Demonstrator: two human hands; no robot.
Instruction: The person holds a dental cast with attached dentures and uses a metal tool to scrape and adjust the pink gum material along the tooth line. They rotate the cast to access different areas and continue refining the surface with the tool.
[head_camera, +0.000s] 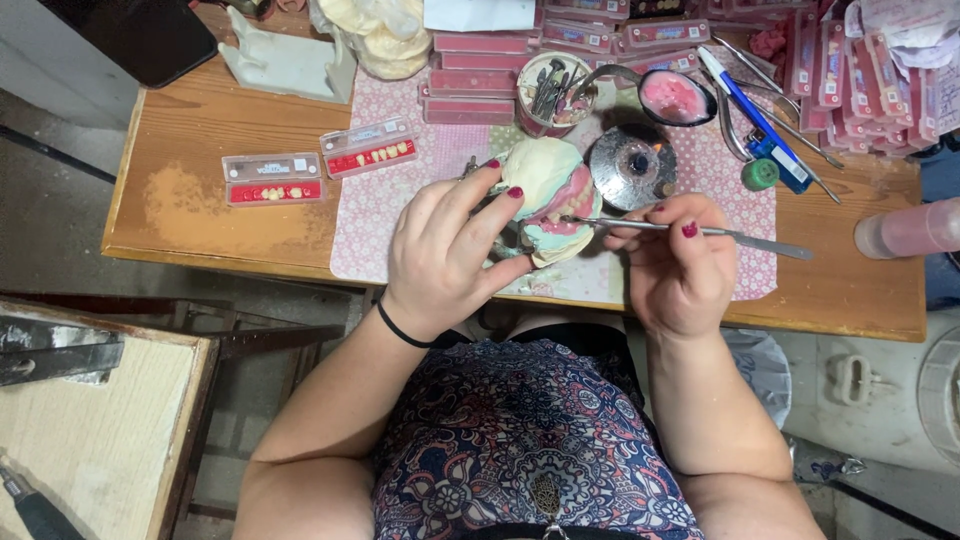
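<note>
Seen from the head camera, a person seated at a wooden worktop (200, 200) grips a pale plaster dental model (545, 185) carrying pink wax and teeth, the left hand (445, 250) wrapped around its left side near the worktop's front edge. The right hand (680, 265) pinches a slim metal wax tool (690, 231), its tip touching the model's pink gum. Just behind the model stands a small round metal burner (632, 165). Two clear tooth-card boxes (320, 165) lie toward the left edge; stacked pink boxes (480, 85) line the back edge.
</note>
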